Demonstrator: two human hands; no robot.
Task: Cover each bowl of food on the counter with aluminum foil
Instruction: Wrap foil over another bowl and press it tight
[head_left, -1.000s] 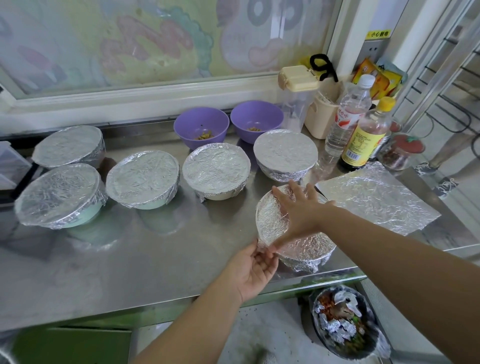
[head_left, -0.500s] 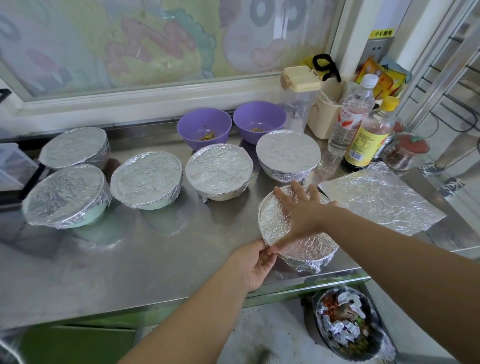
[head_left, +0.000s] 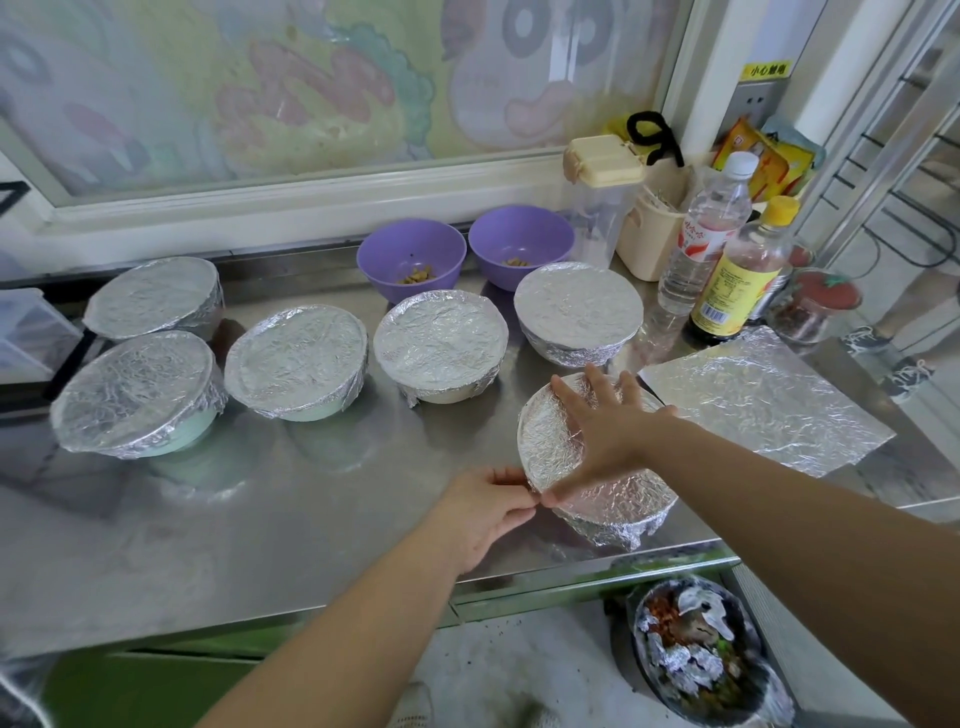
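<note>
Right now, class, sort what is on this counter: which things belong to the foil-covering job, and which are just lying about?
Job: near bowl's foil cover, pressed by right hand, pinched by left hand; spare foil sheet; uncovered purple bowls.
Lying about: clear white-capped bottle; yellow-capped bottle; red-lidded jar.

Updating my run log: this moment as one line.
step: sealing foil | right hand: flat atop foil-covered round bowl | left hand: pinches its foil rim | uncovered: two purple round bowls
</note>
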